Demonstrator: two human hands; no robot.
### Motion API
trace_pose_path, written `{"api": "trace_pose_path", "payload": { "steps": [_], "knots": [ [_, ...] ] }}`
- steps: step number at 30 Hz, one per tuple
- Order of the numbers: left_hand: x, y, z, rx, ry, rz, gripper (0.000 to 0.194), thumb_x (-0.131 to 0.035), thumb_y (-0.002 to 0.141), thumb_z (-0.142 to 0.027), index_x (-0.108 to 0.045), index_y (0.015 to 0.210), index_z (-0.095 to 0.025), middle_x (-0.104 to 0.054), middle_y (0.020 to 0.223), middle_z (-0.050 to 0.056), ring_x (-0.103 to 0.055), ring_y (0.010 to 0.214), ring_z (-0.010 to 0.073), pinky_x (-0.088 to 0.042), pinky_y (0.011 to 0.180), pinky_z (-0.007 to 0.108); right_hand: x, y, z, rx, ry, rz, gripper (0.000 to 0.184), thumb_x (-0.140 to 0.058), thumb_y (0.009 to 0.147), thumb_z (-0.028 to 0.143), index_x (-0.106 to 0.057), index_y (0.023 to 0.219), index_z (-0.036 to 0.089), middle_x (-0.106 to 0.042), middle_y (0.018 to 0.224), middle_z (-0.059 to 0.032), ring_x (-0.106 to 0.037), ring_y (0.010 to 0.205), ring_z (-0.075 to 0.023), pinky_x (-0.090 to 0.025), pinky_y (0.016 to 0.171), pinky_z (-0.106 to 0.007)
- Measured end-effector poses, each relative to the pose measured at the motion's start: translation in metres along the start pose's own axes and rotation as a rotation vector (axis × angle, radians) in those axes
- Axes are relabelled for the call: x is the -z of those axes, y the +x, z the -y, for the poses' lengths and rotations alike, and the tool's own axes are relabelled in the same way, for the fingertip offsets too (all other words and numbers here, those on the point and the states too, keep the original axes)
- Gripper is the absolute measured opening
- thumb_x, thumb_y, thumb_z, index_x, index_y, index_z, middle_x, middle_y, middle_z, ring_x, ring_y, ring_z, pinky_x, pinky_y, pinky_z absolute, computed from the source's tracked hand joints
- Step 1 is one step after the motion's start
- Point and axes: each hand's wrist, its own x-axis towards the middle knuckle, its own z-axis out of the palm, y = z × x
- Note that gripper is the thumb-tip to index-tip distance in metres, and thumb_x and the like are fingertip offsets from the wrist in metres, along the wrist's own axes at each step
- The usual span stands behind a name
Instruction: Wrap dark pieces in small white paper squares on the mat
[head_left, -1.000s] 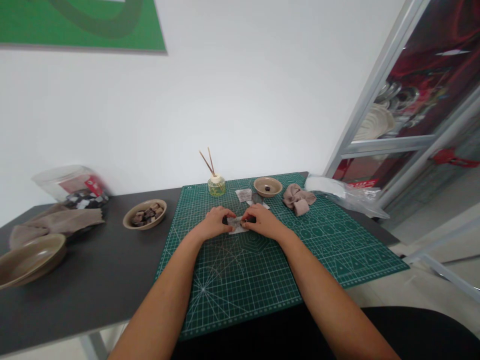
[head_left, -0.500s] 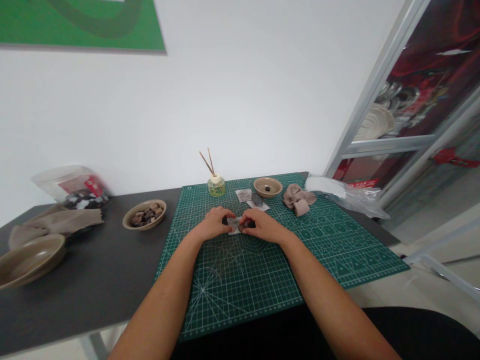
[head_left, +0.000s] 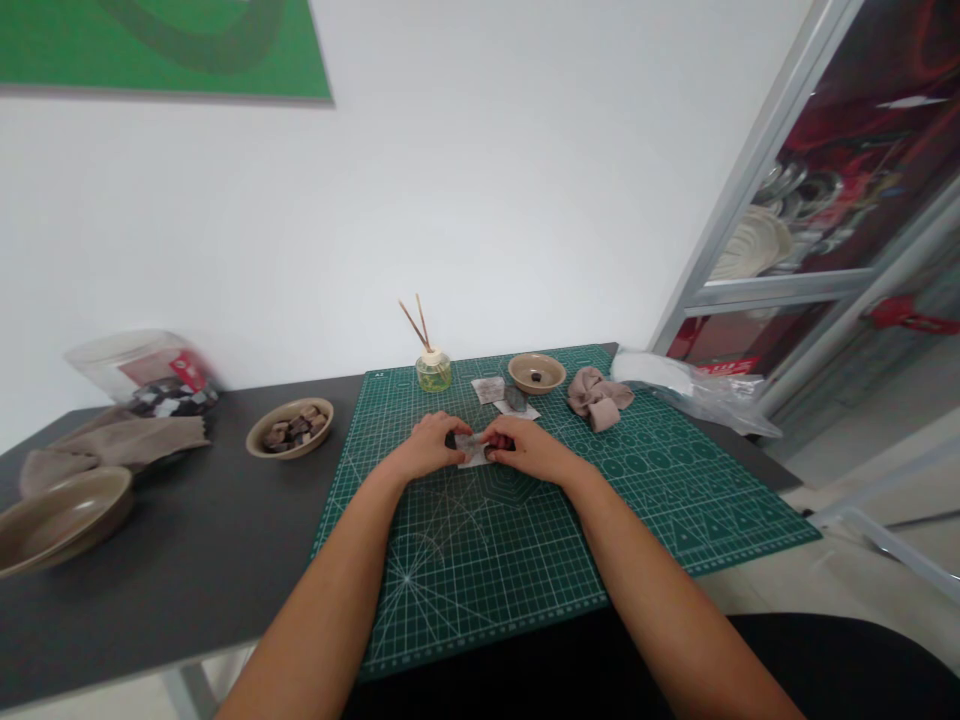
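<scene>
Well, left hand [head_left: 429,447]: palm down over the mat, fingers bent, thumb and forefinger narrowed at the left end of a small pale slip; I can't tell from where I stand whether they pinch it.
Right hand [head_left: 527,450]: facing the left one, curled in much the same way at the slip's right end, something dark by its thumb; its grip is too small to make out.
Pale slip [head_left: 474,460]: lying between the two hands on the mat, greyish on top, its ends partly covered by fingers.
Cutting mat [head_left: 525,560]: green with white gridlines, spread over the right part of the dark tabletop [head_left: 202,560], its near right corner reaching past the edge.
Far slips: one flat printed piece [head_left: 488,390] beyond the hands, and just to its right another white piece [head_left: 531,411] with a grey rounded thing [head_left: 515,397] on it.
Small bowl [head_left: 516,381]: at the mat's far side, with one small dark piece [head_left: 535,378] inside.
Bunched cloth [head_left: 598,398]: brownish, to the right of that bowl.
Scent bottle [head_left: 433,373]: far side of the mat, yellowish liquid, two sticks leaning out.
Left of the mat: a bowl [head_left: 259,447] of brown chunks [head_left: 296,430], a wider bowl [head_left: 67,505] near the left edge, another cloth [head_left: 120,447], and a clear container [head_left: 142,362] with a red label.
Far right: a crumpled clear bag [head_left: 697,392] by the metal-framed glass.
</scene>
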Motion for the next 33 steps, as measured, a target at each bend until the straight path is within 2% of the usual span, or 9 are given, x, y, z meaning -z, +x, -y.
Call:
{"api": "trace_pose_path", "payload": {
  "steps": [5,9,25,33],
  "knots": [
    [0.0009,-0.0001,-0.0008,-0.001,-0.013,0.001,0.037,-0.063,0.07,-0.029,-0.063,0.106,-0.022,-0.058,0.104,0.005,-0.049,0.104,0.0243,-0.038,0.092,0.037,-0.0022,0.0024,0.003,0.046,-0.04,0.024,0.017,-0.061,0.072,0.004,-0.065,0.082,0.017,-0.054,0.078,0.0007,-0.052,0.067,-0.0101,-0.043,0.065,-0.023],
    [0.0018,-0.0013,-0.0008,-0.002,-0.023,0.002,0.038,-0.063,0.069,-0.027,-0.062,0.107,-0.021,-0.058,0.106,0.005,-0.049,0.104,0.0239,-0.038,0.092,0.036,0.0006,0.0011,0.0013,0.0,-0.042,0.009,0.015,-0.063,0.069,0.004,-0.065,0.079,0.015,-0.053,0.071,0.002,-0.051,0.063,-0.0103,-0.041,0.061,-0.022],
    [-0.0008,0.0006,0.0023,-0.001,-0.022,-0.003,0.039,-0.065,0.069,-0.028,-0.063,0.107,-0.022,-0.058,0.104,0.005,-0.049,0.104,0.0245,-0.038,0.092,0.037,0.0026,0.0014,-0.0042,0.058,-0.022,0.006,0.016,-0.065,0.073,0.009,-0.071,0.085,0.018,-0.061,0.078,-0.0012,-0.056,0.074,-0.0131,-0.041,0.068,-0.024],
    [0.0017,-0.0013,-0.0013,0.001,-0.021,0.006,0.038,-0.063,0.069,-0.025,-0.062,0.107,-0.021,-0.058,0.106,0.005,-0.049,0.104,0.0241,-0.037,0.092,0.037,0.0016,0.0002,-0.0032,-0.063,0.039,-0.047,0.012,-0.064,0.069,0.007,-0.067,0.078,0.015,-0.06,0.067,0.0011,-0.054,0.062,-0.011,-0.042,0.059,-0.022]
  ]
}}
